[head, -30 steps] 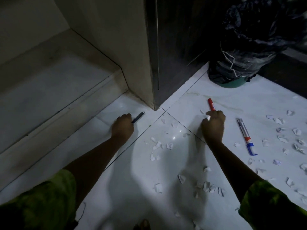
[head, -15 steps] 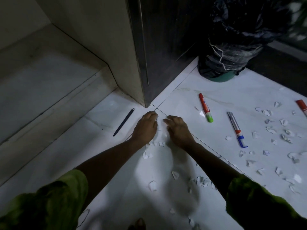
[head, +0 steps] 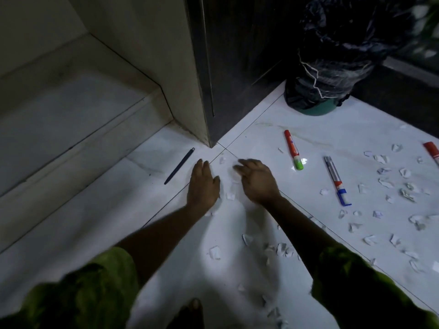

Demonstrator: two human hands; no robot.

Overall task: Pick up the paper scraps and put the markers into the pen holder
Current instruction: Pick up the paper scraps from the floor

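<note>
My left hand [head: 203, 184] lies flat, fingers spread, on the white floor tile. My right hand [head: 256, 180] hovers beside it with fingers loosely curled and blurred; a few paper scraps [head: 230, 195] lie between the two hands. A red marker with a green cap [head: 293, 149] lies right of my right hand. Farther right is a grey marker with a blue cap [head: 336, 180]. Another red marker [head: 432, 151] pokes in at the right edge. A dark pen [head: 179, 165] lies left of my left hand. Several scraps [head: 392, 186] litter the floor to the right. No pen holder is in view.
A dark cabinet corner [head: 209, 129] meets the floor just beyond my hands. A raised marble step [head: 71, 129] runs along the left. A bin lined with a black bag [head: 327, 74] stands at the back right. More scraps [head: 282, 249] lie near my right forearm.
A second ago my hands were apart, the left by the pen and the right by the red marker. Both came together over the scraps at the tile joint and have drawn slightly back.
</note>
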